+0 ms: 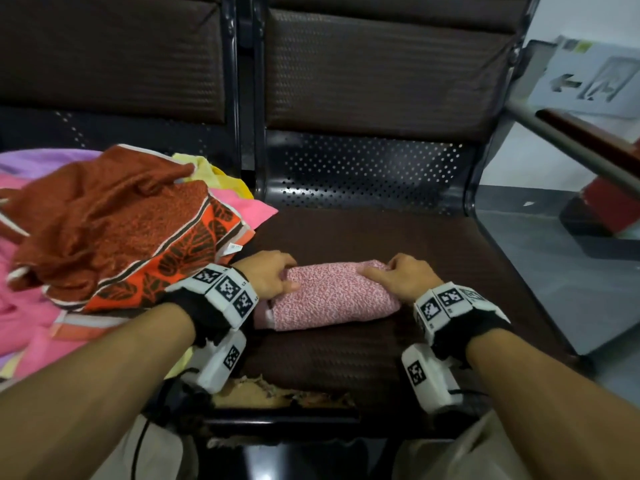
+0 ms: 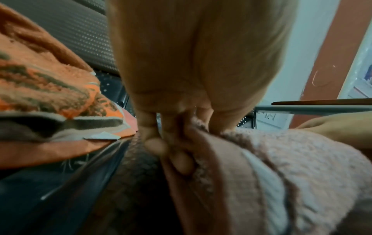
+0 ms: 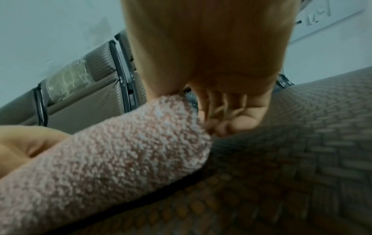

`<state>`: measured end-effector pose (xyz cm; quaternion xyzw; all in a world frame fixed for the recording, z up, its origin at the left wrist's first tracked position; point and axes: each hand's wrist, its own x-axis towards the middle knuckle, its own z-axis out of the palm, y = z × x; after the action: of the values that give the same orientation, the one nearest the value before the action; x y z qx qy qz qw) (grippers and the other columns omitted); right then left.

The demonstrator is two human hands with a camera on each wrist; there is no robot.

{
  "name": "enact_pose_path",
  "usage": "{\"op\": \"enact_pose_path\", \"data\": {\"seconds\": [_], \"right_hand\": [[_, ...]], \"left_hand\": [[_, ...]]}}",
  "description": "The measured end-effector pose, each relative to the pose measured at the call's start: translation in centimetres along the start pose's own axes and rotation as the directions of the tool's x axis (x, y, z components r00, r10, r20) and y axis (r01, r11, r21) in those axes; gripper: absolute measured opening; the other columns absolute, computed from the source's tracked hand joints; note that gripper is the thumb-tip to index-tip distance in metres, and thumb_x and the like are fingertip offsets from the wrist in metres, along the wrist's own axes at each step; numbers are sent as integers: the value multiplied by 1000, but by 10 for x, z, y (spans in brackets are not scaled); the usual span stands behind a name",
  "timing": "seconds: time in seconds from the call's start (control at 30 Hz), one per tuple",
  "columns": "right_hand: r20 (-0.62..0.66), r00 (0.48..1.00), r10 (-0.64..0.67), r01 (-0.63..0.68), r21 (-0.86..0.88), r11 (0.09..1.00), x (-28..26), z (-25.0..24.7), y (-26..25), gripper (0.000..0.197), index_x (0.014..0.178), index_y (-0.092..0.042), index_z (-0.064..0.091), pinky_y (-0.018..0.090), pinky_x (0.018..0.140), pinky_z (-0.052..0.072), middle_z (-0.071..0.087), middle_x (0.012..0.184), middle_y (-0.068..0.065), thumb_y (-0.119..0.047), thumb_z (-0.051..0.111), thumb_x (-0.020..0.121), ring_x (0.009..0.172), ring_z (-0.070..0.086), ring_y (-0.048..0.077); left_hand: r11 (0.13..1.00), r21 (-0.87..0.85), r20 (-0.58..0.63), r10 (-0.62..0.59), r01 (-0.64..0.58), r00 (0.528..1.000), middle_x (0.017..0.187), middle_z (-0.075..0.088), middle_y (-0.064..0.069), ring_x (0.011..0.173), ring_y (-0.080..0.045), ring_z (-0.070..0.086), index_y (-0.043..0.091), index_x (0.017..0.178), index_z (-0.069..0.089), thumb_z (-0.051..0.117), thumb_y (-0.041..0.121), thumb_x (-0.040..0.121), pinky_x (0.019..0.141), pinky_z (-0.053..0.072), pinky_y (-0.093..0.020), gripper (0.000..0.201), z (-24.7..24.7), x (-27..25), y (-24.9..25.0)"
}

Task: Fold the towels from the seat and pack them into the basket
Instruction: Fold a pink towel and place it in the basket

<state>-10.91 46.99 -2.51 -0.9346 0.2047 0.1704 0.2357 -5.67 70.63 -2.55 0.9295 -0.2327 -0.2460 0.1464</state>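
Note:
A pink speckled towel [image 1: 329, 296] lies folded into a thick bundle on the brown seat cushion [image 1: 433, 244]. My left hand [image 1: 273, 275] grips its left end, fingers curled into the fabric [image 2: 181, 159]. My right hand [image 1: 398, 275] grips the far right corner, with the thumb on top and the fingers curled beside the towel [image 3: 120, 151]. A pile of unfolded towels lies on the seat to the left, with a rust-orange patterned towel [image 1: 114, 223] on top of pink [image 1: 31, 323] and yellow [image 1: 214, 174] ones. No basket shows in any view.
Dark seat backs [image 1: 381, 71] rise behind. A metal armrest rail [image 1: 571, 147] slants at the right, with the grey floor [image 1: 571, 282] beyond it. The cushion's front edge is torn [image 1: 277, 396].

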Motion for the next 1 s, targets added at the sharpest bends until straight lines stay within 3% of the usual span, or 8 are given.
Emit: {"op": "enact_pose_path", "data": {"seconds": [0.1, 0.27, 0.33, 0.4, 0.57, 0.8, 0.93, 1.0], "right_hand": [[137, 984, 111, -102, -69, 992, 1, 5, -4, 93, 137, -7, 45, 34, 97, 38, 46, 142, 16, -79, 37, 79, 125, 48, 32], [236, 971, 27, -71, 181, 981, -5, -3, -8, 76, 136, -2, 44, 28, 84, 43, 53, 134, 15, -61, 44, 89, 110, 56, 27], [161, 983, -88, 27, 349, 937, -14, -15, -12, 64, 127, 0, 52, 27, 84, 51, 62, 121, 14, -52, 51, 90, 102, 62, 25], [28, 970, -242, 207, 424, 882, -30, -32, -23, 43, 110, -7, 55, 13, 63, 51, 65, 98, 4, -44, 59, 88, 83, 64, 14], [-298, 827, -477, 562, 479, 674, -90, -86, -46, 18, 88, -16, 51, 10, 50, 44, 60, 66, -10, -19, 68, 85, 53, 55, -7], [-569, 772, -285, 618, 566, 546, -174, -147, 6, 24, 93, -12, 59, 29, 67, 49, 65, 78, 3, -21, 75, 78, 69, 63, 11], [-610, 781, -133, 598, 669, 441, -203, -153, 69, 17, 83, -14, 61, 28, 64, 51, 69, 74, -1, -18, 76, 77, 67, 64, 12], [-617, 787, -22, 573, 716, 398, -214, -150, 110, 18, 85, -13, 60, 26, 60, 51, 67, 75, 1, -18, 75, 77, 65, 63, 11]], "left_hand": [[999, 46, 34, -5, 4, 999, 109, 63, -8, 105, -23, 59, 11, 115, 63, 62, 37, 87, 88, 43, -29, 38, -1, -1, -3], [990, 139, 97, -23, 10, 995, 113, 61, 1, 114, -21, 51, 25, 115, 58, 58, 42, 88, 102, 35, -39, 33, -2, -13, 7], [995, 96, 138, 12, -25, 990, 119, 59, 2, 113, -19, 53, 25, 123, 52, 57, 41, 89, 100, 38, -34, 38, -5, -21, 14], [976, -199, 137, 118, -89, 984, 123, 55, 7, 108, -8, 55, 26, 135, 41, 65, 29, 85, 93, 42, -23, 56, -15, -31, 21], [786, -554, -123, 247, -273, 961, 108, 57, 22, 95, 5, 57, 35, 129, 40, 83, 33, 64, 75, 45, -14, 78, -58, -66, 66], [676, -615, -80, 459, -406, 885, 107, 71, 4, 97, -10, 68, 21, 113, 61, 75, 36, 65, 77, 53, -18, 52, -77, -112, 154], [800, -420, 1, 472, -428, 882, 117, 64, -5, 106, -18, 62, 13, 121, 56, 62, 24, 87, 93, 48, -29, 36, -65, -119, 211], [873, -200, -29, 448, -444, 894, 106, 62, -5, 95, -19, 59, 14, 107, 55, 56, 26, 88, 82, 44, -31, 22, -53, -115, 246]]}}
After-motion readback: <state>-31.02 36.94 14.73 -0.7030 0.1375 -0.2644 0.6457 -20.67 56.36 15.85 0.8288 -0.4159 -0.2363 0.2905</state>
